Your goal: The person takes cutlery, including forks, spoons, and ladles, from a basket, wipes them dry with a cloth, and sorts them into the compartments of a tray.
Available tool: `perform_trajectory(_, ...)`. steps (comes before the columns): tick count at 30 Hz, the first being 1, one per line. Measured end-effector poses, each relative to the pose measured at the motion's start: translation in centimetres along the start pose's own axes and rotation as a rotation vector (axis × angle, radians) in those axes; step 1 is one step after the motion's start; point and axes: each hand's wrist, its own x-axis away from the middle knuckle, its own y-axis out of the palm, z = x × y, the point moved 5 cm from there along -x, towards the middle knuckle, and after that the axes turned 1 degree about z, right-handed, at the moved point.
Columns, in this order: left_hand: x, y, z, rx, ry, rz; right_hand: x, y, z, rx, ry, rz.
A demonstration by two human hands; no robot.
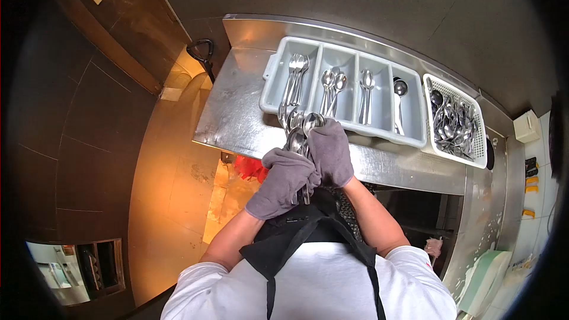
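Note:
My left hand (283, 179), in a grey cloth glove, is closed around a bunch of spoons and forks (294, 137). My right hand (331, 153), gloved the same way, is closed against the bunch, by the bowl of a spoon (313, 121). Both hands touch in front of my apron. Just beyond them lies a grey four-compartment tray (291, 42): forks (298, 74) in the first compartment, spoons (333, 86) in the second, more spoons (367, 83) in the third, and ladle-like large spoons (400, 92) in the fourth.
A white perforated basket (481, 136) of mixed cutlery stands right of the tray on the steel counter (234, 101). A raised steel edge (255, 24) runs behind. A black handle (201, 53) stands beyond the left end. A green and white object (485, 281) lies lower right.

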Motion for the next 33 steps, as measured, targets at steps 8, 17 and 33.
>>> perform_trajectory(8,-1.3,-1.9,4.0,-0.327,0.061,0.084,-1.6,-1.5,0.7,-0.461,0.313,-0.023)
perform_trajectory(17,0.8,2.6,-6.8,0.998,-0.493,-0.001,-0.1,-1.6,0.2,-0.109,-0.138,0.076)
perform_trajectory(33,1.6,5.6,-8.0,1.52,-0.424,0.041,0.7,-1.3,0.5,-0.184,0.295,0.066)
